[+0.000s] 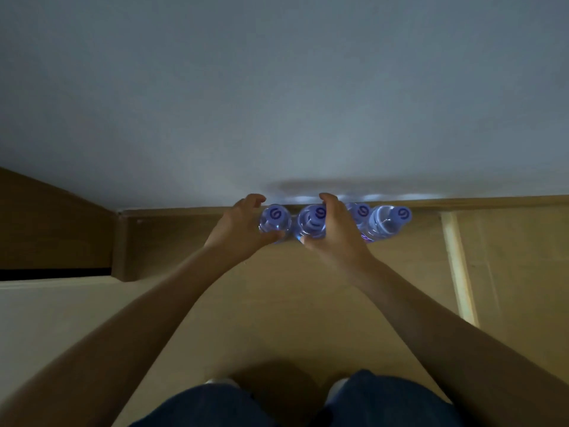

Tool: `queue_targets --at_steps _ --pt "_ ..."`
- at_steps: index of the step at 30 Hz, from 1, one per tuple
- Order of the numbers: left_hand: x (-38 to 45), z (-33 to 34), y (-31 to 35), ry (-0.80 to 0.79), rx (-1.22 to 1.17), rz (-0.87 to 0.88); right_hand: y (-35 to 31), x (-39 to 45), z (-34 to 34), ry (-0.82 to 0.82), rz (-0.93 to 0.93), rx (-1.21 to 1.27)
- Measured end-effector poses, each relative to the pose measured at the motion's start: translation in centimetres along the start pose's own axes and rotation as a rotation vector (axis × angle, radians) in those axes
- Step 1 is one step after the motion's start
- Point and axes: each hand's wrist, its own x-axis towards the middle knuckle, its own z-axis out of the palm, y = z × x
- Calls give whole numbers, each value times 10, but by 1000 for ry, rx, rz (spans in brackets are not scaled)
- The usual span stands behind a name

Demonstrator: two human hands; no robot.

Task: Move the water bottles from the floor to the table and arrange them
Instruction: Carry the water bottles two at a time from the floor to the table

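At six o'clock, dark trouser knees show above the tan floor. Both bare arms reach toward twelve o'clock. The left hand curls around the leftmost bottle, thumb in front and fingers behind. The right hand grips the second bottle. Two more bottles stand just beside, toward three o'clock. All four stand in a row against the baseboard under the pale wall.

So the tan floor has four water bottles standing in a row by the wall, two right between the fingers.
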Motion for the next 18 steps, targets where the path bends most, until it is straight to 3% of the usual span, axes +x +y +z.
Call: queue_targets --at_steps 8,18 --pt "28 32 -28 9 -78 171 28 24 30 182 43 177" --pt "31 54 -34 93 -236 184 35 25 47 234 -114 188"
